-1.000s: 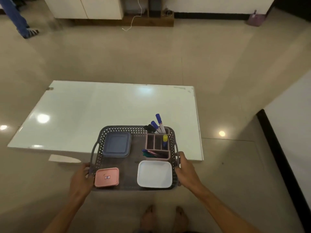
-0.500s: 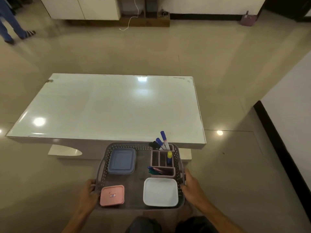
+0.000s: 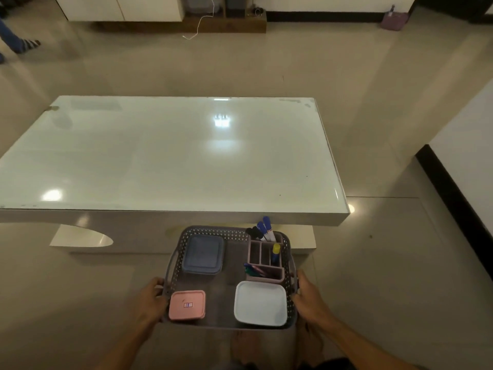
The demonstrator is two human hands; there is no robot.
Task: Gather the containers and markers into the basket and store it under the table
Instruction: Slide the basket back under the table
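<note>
A grey perforated basket [image 3: 231, 279] is held low in front of the white table [image 3: 170, 161], its far rim just below the table's near edge. My left hand [image 3: 152, 297] grips its left handle and my right hand [image 3: 306, 297] grips its right handle. Inside lie a blue lidded container [image 3: 203, 254], a small pink container [image 3: 187, 304] and a white container [image 3: 261, 303]. A pink divided organiser [image 3: 264, 259] holds blue and black markers [image 3: 262, 231] upright, and more markers lie in its front slot.
The table's white base [image 3: 80, 237] stands on the tiled floor behind the basket. My bare feet show under the basket. A white wall with a black skirting [image 3: 453, 198] runs along the right. Another person's leg [image 3: 16, 41] is at the far left.
The basket has come off the table top and gone down, now level with the gap under the table. My view has dropped lower with it. Both hands keep their hold.
</note>
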